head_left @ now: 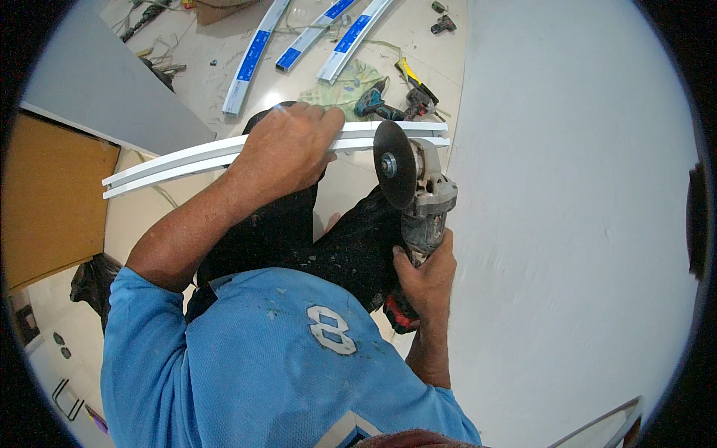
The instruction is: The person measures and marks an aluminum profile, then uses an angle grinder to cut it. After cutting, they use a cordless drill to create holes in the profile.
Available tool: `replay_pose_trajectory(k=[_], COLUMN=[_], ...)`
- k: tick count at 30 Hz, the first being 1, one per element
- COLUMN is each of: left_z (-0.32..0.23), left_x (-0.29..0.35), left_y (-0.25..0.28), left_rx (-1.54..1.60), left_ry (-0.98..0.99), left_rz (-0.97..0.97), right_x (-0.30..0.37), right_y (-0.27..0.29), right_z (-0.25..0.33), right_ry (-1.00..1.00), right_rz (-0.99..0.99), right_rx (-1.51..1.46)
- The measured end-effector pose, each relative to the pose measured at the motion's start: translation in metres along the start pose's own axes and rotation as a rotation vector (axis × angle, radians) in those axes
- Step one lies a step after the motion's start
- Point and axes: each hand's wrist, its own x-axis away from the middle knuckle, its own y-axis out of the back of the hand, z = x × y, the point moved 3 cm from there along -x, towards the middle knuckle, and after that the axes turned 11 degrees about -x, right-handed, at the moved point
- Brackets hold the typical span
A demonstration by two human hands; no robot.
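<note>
Across my lap lies a long white channel profile (187,159) with a groove along its length. My left hand (293,145) is wrapped over its middle. My right hand (429,278) grips the body of an angle grinder (427,224), which is tilted up beside my right thigh. The grinder's dark thin cutting disc (394,166) stands at the profile, near its right end; whether they touch I cannot tell. A red and black battery pack (400,313) shows below my right hand.
Several white profiles with blue labels (254,60) lie on the tiled floor ahead. A teal cordless drill (377,103) rests on a green cloth (336,86), near a yellow and black tool (415,81). A pale wall (567,187) rises close on my right; a brown wooden panel (56,201) stands left.
</note>
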Motion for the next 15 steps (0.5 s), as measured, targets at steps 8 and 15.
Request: replay_pose_trajectory(k=[8, 15], left_z=[0.002, 0.002], left_x=[-0.003, -0.001], left_y=[0.0, -0.002], left_rx=[0.004, 0.011], left_ry=[0.005, 0.007], left_rz=[0.028, 0.028], right_x=[0.004, 0.004], right_y=[-0.009, -0.012], right_z=[0.0, 0.0], right_ry=[-0.045, -0.024], right_rz=[-0.033, -0.032], right_rx=[0.051, 0.022])
